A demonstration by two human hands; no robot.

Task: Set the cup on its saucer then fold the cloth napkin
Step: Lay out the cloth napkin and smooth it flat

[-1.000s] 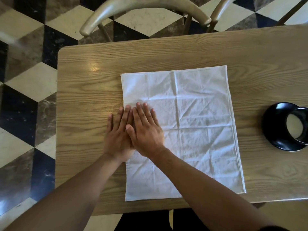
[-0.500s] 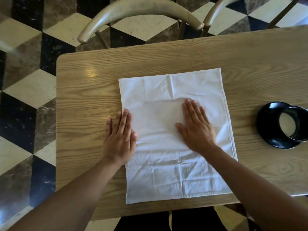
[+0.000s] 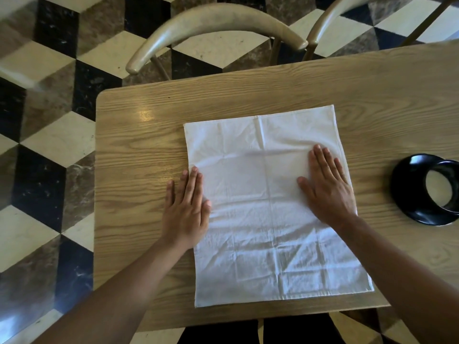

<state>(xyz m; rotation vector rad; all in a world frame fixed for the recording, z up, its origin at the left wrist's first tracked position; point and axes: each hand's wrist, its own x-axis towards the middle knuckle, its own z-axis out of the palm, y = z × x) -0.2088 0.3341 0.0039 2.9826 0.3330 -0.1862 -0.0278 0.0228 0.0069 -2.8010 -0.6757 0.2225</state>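
The white cloth napkin (image 3: 270,207) lies spread flat and creased on the wooden desk (image 3: 139,145), reaching almost to the near edge. The left hand (image 3: 186,207) rests flat with straight fingers across the napkin's left edge, partly on the cloth and partly on bare wood, its grip released. The right hand (image 3: 327,189) presses palm-down with straight fingers on the cloth beside its right edge, grasping nothing. Toward the desk's right edge, well apart from the napkin, the black cup (image 3: 444,187) stands on its black saucer (image 3: 407,192), cut off by the frame. Two curved wooden chair backs (image 3: 216,23) stand beyond the far edge over a chequered floor (image 3: 49,145).
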